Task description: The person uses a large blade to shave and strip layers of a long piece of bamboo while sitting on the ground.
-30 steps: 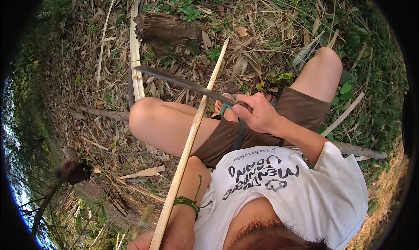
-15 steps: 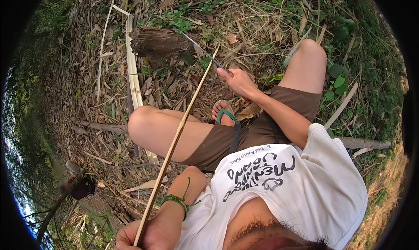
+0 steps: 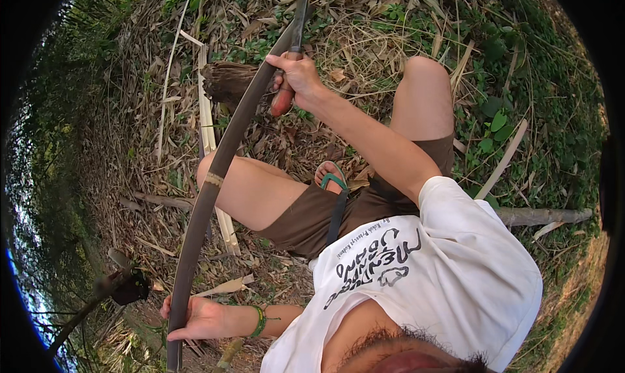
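Observation:
A long, slightly bowed bamboo strip (image 3: 195, 229) slants from the lower left to the top, its brown outer face showing, with a pale ring at the node. Near its lower end my left hand (image 3: 203, 317) is closed round it, a green cord bracelet on the wrist. My right hand (image 3: 299, 80) is closed on a knife (image 3: 282, 102) with a reddish-brown handle. The dark blade points up beside the strip and runs out of the top edge. My right thumb reaches over to the strip's edge.
My knees are bent apart, a green-strapped sandal (image 3: 333, 177) between them. Beyond lies a broken log piece (image 3: 228, 83). Pale split bamboo lengths (image 3: 207, 129) lie on the leaf litter at left. A pole (image 3: 543, 216) and a flat strip (image 3: 504, 159) lie at right.
The bamboo strip has turned from its narrow edge to its broad brown face. My right hand with the knife moved up and left; the blade swung upward. My left hand rose from the bottom edge.

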`<state>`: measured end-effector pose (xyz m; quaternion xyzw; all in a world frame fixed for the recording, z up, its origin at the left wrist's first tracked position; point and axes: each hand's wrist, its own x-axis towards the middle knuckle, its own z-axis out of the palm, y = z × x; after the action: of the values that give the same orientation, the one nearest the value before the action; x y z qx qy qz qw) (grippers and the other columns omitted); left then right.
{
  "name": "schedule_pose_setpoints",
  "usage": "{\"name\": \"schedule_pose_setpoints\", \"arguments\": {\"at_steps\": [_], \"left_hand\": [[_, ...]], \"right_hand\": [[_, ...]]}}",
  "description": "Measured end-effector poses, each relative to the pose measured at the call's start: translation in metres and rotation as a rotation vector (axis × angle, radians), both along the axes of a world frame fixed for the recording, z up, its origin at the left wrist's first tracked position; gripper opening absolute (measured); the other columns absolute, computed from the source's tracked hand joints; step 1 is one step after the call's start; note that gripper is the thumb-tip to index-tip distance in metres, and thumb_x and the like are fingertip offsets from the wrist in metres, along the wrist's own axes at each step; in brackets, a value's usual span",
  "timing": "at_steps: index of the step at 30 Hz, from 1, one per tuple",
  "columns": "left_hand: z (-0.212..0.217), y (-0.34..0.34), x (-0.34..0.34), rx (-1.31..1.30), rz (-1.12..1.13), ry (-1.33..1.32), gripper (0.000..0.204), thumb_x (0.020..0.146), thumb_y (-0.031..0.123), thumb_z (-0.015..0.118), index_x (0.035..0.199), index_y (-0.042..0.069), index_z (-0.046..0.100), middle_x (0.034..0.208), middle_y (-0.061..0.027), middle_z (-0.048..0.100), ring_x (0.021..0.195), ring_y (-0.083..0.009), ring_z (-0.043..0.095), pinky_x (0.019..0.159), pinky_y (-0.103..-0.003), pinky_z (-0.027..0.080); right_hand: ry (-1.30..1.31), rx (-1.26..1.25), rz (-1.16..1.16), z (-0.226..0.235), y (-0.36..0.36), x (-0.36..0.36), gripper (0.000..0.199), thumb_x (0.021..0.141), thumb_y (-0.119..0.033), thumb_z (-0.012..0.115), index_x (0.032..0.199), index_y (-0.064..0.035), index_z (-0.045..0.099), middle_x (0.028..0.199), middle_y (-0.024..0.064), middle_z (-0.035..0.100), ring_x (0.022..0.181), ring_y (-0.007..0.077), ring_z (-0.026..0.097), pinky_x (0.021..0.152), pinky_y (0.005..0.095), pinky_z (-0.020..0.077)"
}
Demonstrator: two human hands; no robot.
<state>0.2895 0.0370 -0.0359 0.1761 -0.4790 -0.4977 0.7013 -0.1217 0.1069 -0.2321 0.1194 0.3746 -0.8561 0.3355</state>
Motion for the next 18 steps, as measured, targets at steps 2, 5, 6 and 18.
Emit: {"name": "schedule_pose_setpoints", "arguments": {"at_steps": [2, 5, 6, 18], "left_hand": [[-0.021, 0.028, -0.03, 0.272, 0.209, -0.009, 0.058, 0.104, 0.052, 0.043, 0.11, -0.004, 0.054, 0.112, -0.015, 0.059, 0.106, -0.0271, 0.06, 0.1, -0.037, 0.052], [-0.076, 0.063, 0.005, 0.649, -0.004, -0.081, 0.055, 0.106, 0.048, 0.044, 0.111, -0.005, 0.057, 0.113, -0.0163, 0.061, 0.109, -0.0279, 0.061, 0.098, -0.038, 0.052], [-0.079, 0.082, 0.001, 0.928, -0.172, -0.128, 0.054, 0.106, 0.047, 0.045, 0.113, -0.005, 0.057, 0.114, -0.0171, 0.062, 0.11, -0.0279, 0.061, 0.098, -0.038, 0.052], [-0.072, 0.047, -0.182, -0.282, -0.463, -1.21, 0.073, 0.086, 0.035, 0.08, 0.137, -0.003, 0.044, 0.117, -0.0139, 0.061, 0.099, -0.02, 0.061, 0.088, -0.035, 0.048]], "right_hand": [[0.089, -0.008, -0.063, 0.015, 0.004, -0.029, 0.024, 0.085, -0.009, 0.078, 0.083, -0.0071, 0.054, 0.071, 0.0045, 0.059, 0.054, 0.0135, 0.057, 0.05, 0.0322, 0.0517], [0.238, -0.043, -0.107, 0.03, 0.013, -0.067, 0.024, 0.084, -0.006, 0.078, 0.082, -0.006, 0.055, 0.07, 0.0049, 0.059, 0.055, 0.0127, 0.057, 0.051, 0.0321, 0.0527], [0.292, -0.019, -0.09, 0.035, 0.018, -0.079, 0.023, 0.085, -0.007, 0.079, 0.083, -0.0056, 0.056, 0.071, 0.0038, 0.059, 0.056, 0.0117, 0.056, 0.052, 0.031, 0.0518], [0.777, 0.105, 0.048, 0.136, 0.054, -0.11, 0.027, 0.081, -0.018, 0.085, 0.085, -0.0017, 0.063, 0.07, 0.0033, 0.06, 0.059, 0.0102, 0.056, 0.056, 0.0278, 0.0516]]}}
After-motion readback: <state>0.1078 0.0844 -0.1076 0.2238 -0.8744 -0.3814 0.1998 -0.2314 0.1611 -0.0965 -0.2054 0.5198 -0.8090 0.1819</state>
